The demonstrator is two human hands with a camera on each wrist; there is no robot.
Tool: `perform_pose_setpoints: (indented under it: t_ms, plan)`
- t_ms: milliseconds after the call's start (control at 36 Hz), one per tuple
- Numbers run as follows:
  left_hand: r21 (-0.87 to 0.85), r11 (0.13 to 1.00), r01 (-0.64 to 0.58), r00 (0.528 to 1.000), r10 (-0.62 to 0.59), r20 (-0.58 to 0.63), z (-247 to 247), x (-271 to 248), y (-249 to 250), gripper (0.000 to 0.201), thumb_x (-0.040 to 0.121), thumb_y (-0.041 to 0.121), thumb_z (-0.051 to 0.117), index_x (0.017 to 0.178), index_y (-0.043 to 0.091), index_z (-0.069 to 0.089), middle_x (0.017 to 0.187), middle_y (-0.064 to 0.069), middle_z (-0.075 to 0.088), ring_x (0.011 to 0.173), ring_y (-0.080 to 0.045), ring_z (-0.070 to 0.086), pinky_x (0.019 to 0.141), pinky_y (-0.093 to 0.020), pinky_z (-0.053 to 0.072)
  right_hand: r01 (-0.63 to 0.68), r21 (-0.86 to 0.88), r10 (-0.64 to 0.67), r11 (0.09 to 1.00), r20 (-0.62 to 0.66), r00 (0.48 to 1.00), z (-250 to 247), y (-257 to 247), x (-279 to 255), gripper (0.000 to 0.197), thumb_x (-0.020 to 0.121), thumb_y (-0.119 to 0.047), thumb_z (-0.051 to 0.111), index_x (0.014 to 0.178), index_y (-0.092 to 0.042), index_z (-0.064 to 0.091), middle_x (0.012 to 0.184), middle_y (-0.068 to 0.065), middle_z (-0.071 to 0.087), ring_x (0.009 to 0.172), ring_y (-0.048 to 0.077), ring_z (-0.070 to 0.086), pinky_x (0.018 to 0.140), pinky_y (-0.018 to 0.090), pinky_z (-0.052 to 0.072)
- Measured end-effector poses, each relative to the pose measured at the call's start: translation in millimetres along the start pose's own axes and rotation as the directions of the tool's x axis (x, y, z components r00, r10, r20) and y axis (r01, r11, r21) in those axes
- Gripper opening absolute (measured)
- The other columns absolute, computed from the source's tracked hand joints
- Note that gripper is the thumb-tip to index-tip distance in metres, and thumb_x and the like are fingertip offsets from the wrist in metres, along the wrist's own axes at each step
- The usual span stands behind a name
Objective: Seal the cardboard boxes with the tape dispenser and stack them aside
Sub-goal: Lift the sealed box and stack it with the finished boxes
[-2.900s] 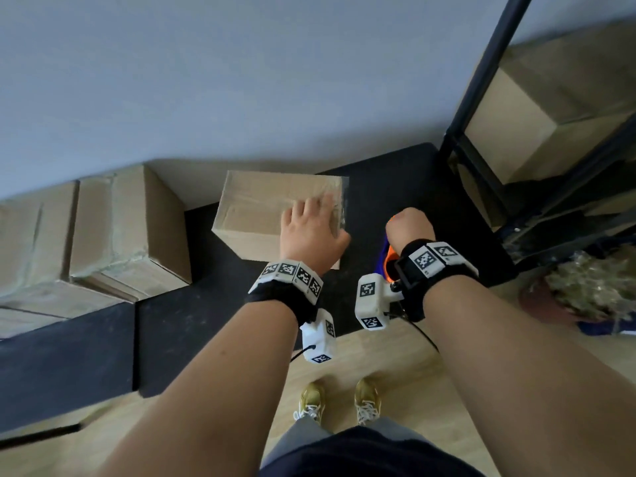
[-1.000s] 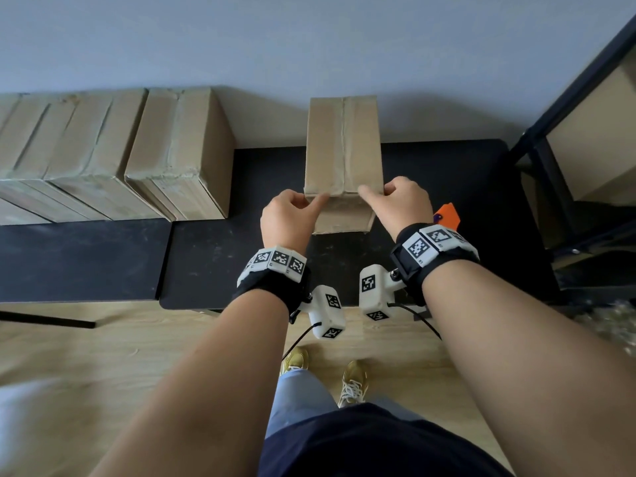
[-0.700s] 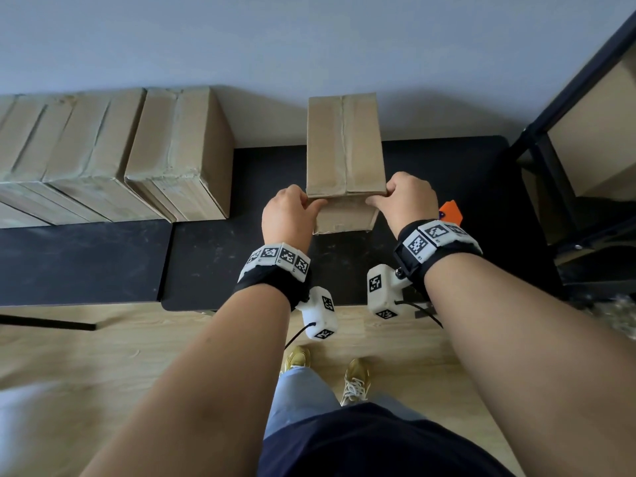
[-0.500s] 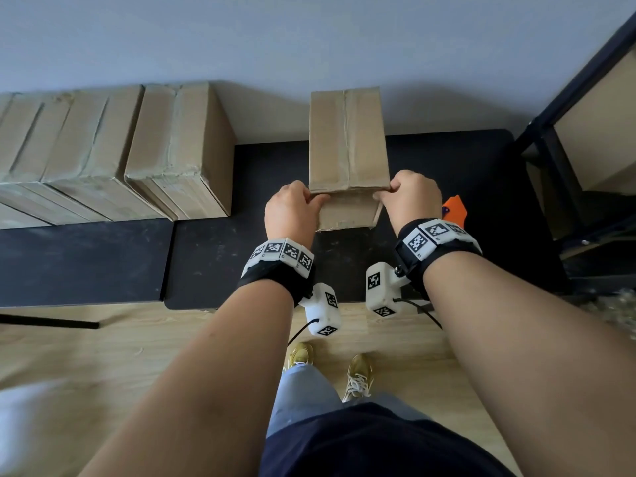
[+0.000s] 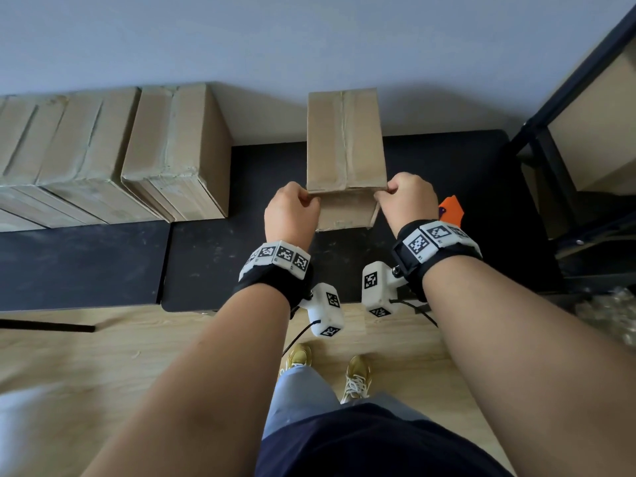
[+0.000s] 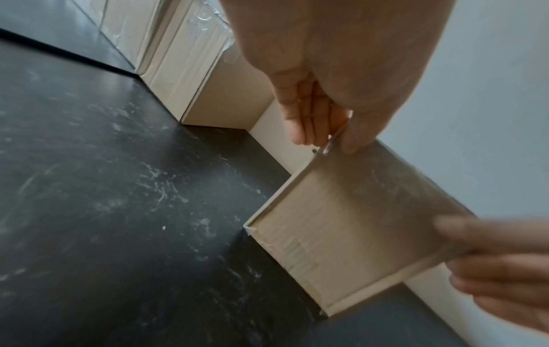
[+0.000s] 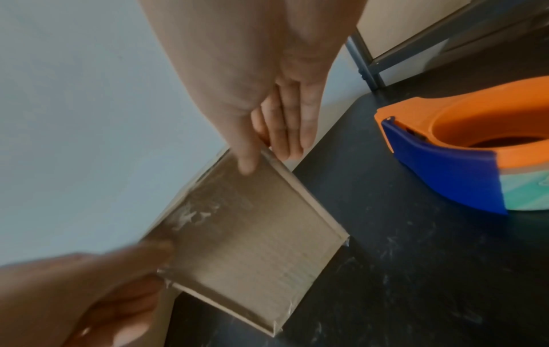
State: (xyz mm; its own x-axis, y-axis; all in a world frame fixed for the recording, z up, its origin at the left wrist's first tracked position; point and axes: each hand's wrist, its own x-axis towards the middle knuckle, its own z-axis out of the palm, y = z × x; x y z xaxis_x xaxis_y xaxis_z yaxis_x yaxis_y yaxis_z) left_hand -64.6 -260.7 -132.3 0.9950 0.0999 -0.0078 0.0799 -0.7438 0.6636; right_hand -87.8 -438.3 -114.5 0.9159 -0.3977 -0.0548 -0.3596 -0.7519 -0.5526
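From the head view we lose most of the tape dispenser (image 5: 451,208): only an orange corner shows past our right wrist, while the right wrist view shows its orange body and blue guard lying on the black table (image 5: 206,259), near the box but apart from it. The shelf rack (image 5: 564,108) at the right is cut off by the frame edge, and what sits on it we cannot make out fully. Our left hand (image 5: 290,210) and right hand (image 5: 407,197) each grip a near top corner of the cardboard box (image 5: 344,139), thumb over the top edge and fingers curled against the side; in the left wrist view the other hand is blurred at the frame edge. The box stands on the table with its far end toward the wall, clear tape along its top seam. The wrist views show glossy wrinkled tape on its near end face, which the head view barely shows. The stacked boxes (image 5: 144,156) sit to the left, well apart.
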Motion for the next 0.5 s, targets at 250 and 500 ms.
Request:
perform_pose_setpoints:
  t_ms: [250,500]
  plan:
    - [0.104,0.995,-0.002,1.000,0.002,0.002,2.1,-3.0,7.5,0.047,0.073,0.054,0.072,0.086,0.014,0.049,0.084,0.004,0.052,0.073,-0.015,0.050,0.063,-0.025,0.036,-0.096,-0.076,0.097,0.992,0.007,0.995,11.4,-16.1,-3.3,0.082,0.062,-0.071,0.075,0.110,-0.008,0.051,0.104,0.009,0.062,0.095,0.028,0.062,0.073,0.038,0.053]
    - [0.194,0.980,0.036,0.999,-0.037,0.004,1.5,0.1,17.3,0.063,0.068,0.071,0.066,0.087,0.013,0.052,0.084,0.001,0.058,0.074,-0.019,0.057,0.061,-0.030,0.044,-0.040,-0.111,0.044,0.993,0.033,0.998,6.1,-14.7,2.8,0.075,0.061,-0.080,0.067,0.091,-0.012,0.054,0.080,0.001,0.060,0.072,0.022,0.060,0.058,0.031,0.047]
